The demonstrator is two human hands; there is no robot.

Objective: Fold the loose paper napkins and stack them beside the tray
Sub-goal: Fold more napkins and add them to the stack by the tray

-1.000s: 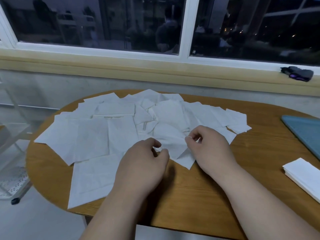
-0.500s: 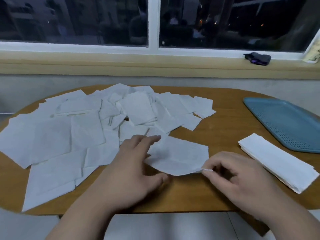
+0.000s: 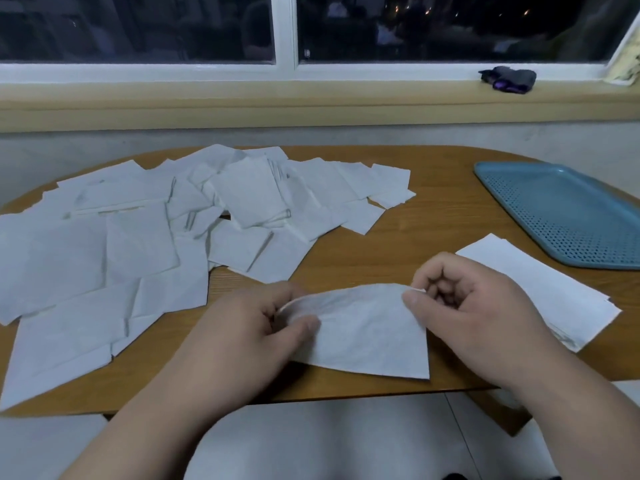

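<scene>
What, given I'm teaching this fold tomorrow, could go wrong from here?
1. The left hand and right hand both pinch the thin napkin at its top corners; pulling apart might tear it.
2. The folded stack lies right beside the right wrist, so a sweep could knock it askew.
3. The loose napkins reach the near left edge of the table and may slide off.

White paper napkin [image 3: 363,337] pinched between left hand [image 3: 249,330] and right hand [image 3: 474,313]; loose napkins [image 3: 138,244] heaped beyond the left; folded stack [image 3: 540,289] beyond the right, beside blue tray [image 3: 561,216].
</scene>
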